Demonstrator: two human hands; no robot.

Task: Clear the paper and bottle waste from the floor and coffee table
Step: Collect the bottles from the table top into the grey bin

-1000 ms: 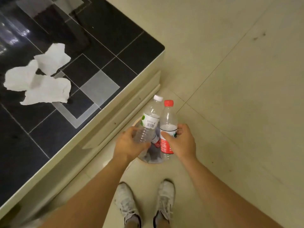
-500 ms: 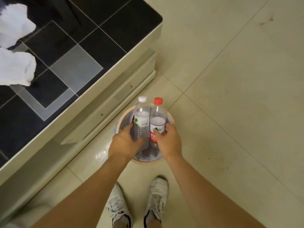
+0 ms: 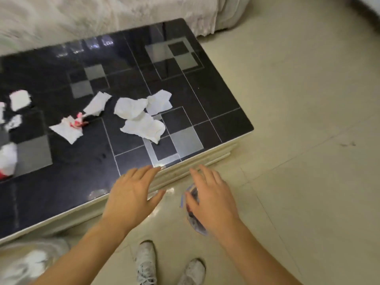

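- Spreading apart and holding nothing, the fingers of the left hand are seen over the coffee table edge.
- The right hand is open too; a bin beneath is mostly hidden, bottles not visible.
- Crumpled paper pieces lie on the table; those at left are cut off and blurred.

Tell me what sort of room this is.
Probably a home living room: a low coffee table with a glossy black top, a cloth-draped sofa behind it, and a pale tiled floor.
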